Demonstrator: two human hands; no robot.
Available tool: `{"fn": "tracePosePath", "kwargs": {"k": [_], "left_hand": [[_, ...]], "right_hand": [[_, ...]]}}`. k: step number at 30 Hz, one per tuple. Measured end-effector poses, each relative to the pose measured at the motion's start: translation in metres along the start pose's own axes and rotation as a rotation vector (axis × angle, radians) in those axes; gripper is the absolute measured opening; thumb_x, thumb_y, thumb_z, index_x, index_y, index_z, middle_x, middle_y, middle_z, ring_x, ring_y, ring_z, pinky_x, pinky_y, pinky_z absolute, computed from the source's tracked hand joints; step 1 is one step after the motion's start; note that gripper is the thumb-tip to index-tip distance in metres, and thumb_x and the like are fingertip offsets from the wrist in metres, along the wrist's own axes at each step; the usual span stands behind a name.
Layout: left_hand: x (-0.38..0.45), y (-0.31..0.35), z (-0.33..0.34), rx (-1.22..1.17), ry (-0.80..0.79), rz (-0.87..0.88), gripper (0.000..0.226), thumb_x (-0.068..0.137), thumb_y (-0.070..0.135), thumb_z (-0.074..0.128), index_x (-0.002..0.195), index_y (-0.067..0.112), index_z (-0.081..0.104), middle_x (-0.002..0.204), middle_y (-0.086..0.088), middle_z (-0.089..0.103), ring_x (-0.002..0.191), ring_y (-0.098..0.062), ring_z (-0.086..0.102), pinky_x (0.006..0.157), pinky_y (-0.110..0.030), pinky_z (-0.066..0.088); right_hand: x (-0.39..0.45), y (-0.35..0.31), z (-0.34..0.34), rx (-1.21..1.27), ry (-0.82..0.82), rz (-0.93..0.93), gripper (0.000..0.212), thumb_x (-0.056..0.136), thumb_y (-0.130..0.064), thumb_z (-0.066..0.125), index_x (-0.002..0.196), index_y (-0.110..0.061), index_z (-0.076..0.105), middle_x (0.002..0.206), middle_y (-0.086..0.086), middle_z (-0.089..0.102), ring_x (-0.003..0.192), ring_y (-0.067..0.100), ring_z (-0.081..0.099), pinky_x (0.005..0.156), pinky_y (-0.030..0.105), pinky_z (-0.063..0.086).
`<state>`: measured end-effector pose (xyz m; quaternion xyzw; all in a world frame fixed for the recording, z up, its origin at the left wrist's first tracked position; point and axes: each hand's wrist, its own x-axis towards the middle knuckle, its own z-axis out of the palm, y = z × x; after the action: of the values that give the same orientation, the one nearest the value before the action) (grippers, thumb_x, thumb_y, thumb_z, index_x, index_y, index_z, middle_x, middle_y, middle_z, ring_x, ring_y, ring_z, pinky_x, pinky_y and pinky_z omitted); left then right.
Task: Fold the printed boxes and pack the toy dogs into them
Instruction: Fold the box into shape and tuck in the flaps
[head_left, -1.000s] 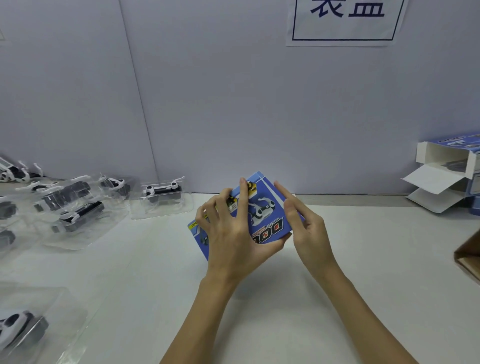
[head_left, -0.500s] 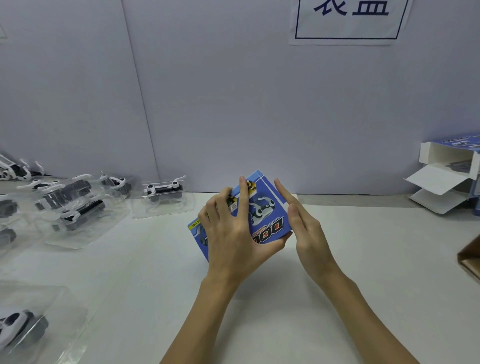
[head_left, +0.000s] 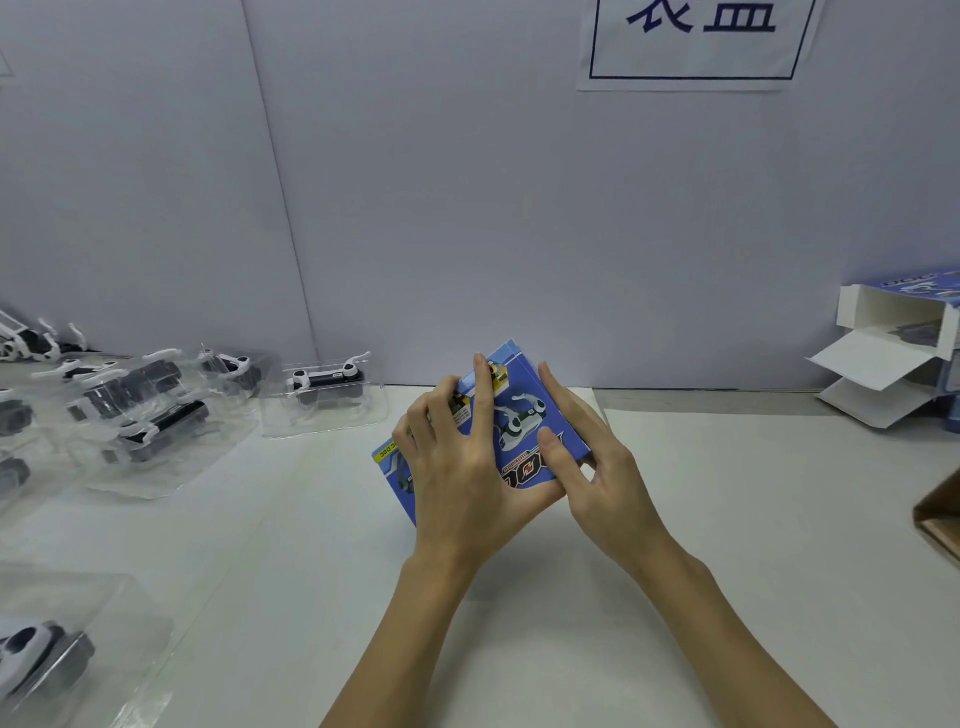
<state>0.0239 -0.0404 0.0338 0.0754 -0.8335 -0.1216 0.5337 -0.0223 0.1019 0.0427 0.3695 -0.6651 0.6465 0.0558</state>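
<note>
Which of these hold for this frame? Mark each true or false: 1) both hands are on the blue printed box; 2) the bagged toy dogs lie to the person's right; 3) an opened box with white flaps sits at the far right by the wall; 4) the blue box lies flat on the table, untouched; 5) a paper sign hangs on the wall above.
1) True: the left hand and right hand both grip the blue printed box.
2) False: the bagged toy dogs lie to the left.
3) True: the opened box stands there, flaps out.
4) False: it is tilted, held in both hands.
5) True: the paper sign is on the wall.
</note>
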Motion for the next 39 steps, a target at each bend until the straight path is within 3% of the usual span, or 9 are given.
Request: {"fn": "tracePosePath", "kwargs": {"k": [6, 12, 14, 17, 21, 25, 28, 33, 39], "left_hand": [[0.001, 0.000, 0.003, -0.016, -0.016, 0.016, 0.109, 0.076, 0.079, 0.065, 0.158, 0.011, 0.041, 0.142, -0.013, 0.048, 0.131, -0.030, 0.043, 0.107, -0.049, 0.037], [-0.001, -0.013, 0.004, 0.003, -0.347, 0.040, 0.108, 0.073, 0.094, 0.047, 0.162, 0.033, 0.032, 0.167, -0.005, 0.024, 0.154, -0.028, 0.023, 0.117, -0.069, 0.018], [-0.002, -0.017, 0.004, 0.027, -0.454, -0.095, 0.119, 0.064, 0.100, 0.043, 0.162, 0.034, 0.029, 0.169, -0.006, 0.015, 0.155, -0.028, 0.019, 0.116, -0.063, 0.026], [-0.002, -0.019, 0.007, -0.212, -0.481, -0.388, 0.115, 0.057, 0.093, 0.067, 0.148, 0.028, 0.040, 0.153, -0.004, 0.034, 0.129, -0.023, 0.054, 0.094, -0.033, 0.052], [0.004, -0.026, 0.005, -0.451, -0.318, -0.672, 0.107, 0.049, 0.076, 0.084, 0.132, 0.025, 0.043, 0.119, 0.001, 0.060, 0.099, -0.013, 0.062, 0.081, -0.026, 0.053], [0.008, -0.028, 0.000, -0.727, -0.132, -0.928, 0.091, 0.054, 0.065, 0.088, 0.125, 0.032, 0.041, 0.105, 0.010, 0.063, 0.084, -0.003, 0.068, 0.054, -0.009, 0.051], [0.006, -0.024, 0.002, -0.815, -0.108, -0.981, 0.082, 0.060, 0.063, 0.086, 0.125, 0.031, 0.047, 0.107, 0.007, 0.066, 0.083, -0.006, 0.071, 0.053, -0.009, 0.050], [0.013, -0.022, -0.004, -1.069, -0.122, -0.862, 0.069, 0.074, 0.076, 0.073, 0.118, 0.023, 0.066, 0.096, 0.008, 0.076, 0.082, -0.007, 0.072, 0.064, -0.012, 0.052], [0.006, -0.019, 0.004, -1.130, -0.341, -0.679, 0.061, 0.078, 0.059, 0.080, 0.133, 0.040, 0.063, 0.123, 0.003, 0.075, 0.105, -0.019, 0.075, 0.080, -0.028, 0.062]], "right_hand": [[0.002, 0.002, -0.002, 0.039, 0.005, 0.001, 0.050, 0.100, -0.032, 0.058, 0.145, -0.051, 0.047, 0.137, -0.020, 0.058, 0.131, 0.009, 0.058, 0.077, 0.020, 0.061], [0.007, 0.013, -0.010, 0.044, 0.207, 0.171, 0.047, 0.104, -0.026, 0.060, 0.150, -0.033, 0.051, 0.133, -0.004, 0.066, 0.116, 0.011, 0.068, 0.082, 0.022, 0.059], [0.007, 0.019, -0.017, -0.058, 0.278, 0.220, 0.044, 0.105, -0.028, 0.058, 0.149, -0.033, 0.054, 0.131, -0.005, 0.069, 0.113, 0.009, 0.068, 0.087, 0.018, 0.056], [0.007, 0.025, -0.022, -0.180, 0.298, 0.294, 0.046, 0.104, -0.042, 0.056, 0.149, -0.034, 0.053, 0.125, -0.005, 0.070, 0.111, 0.015, 0.068, 0.086, 0.027, 0.058], [0.005, 0.025, -0.020, -0.324, 0.163, 0.236, 0.081, 0.083, -0.065, 0.064, 0.156, -0.045, 0.035, 0.120, -0.007, 0.048, 0.100, 0.005, 0.061, 0.077, 0.011, 0.050], [0.004, 0.030, -0.015, -0.527, -0.004, 0.004, 0.108, 0.080, -0.051, 0.079, 0.163, -0.039, 0.011, 0.144, -0.013, 0.029, 0.108, 0.000, 0.055, 0.075, 0.007, 0.053], [0.008, 0.024, -0.017, -0.617, 0.026, -0.104, 0.101, 0.084, -0.037, 0.078, 0.163, -0.029, 0.016, 0.163, -0.002, 0.032, 0.113, 0.006, 0.057, 0.077, 0.006, 0.052], [0.006, 0.017, -0.026, -0.472, 0.417, -0.043, 0.063, 0.082, -0.056, 0.074, 0.136, -0.026, 0.061, 0.114, -0.009, 0.058, 0.075, 0.001, 0.057, 0.070, 0.019, 0.046], [0.011, 0.019, -0.037, -0.158, 0.471, 0.085, 0.040, 0.095, -0.059, 0.059, 0.115, -0.025, 0.059, 0.117, 0.002, 0.060, 0.099, 0.007, 0.062, 0.078, 0.024, 0.054]]}}
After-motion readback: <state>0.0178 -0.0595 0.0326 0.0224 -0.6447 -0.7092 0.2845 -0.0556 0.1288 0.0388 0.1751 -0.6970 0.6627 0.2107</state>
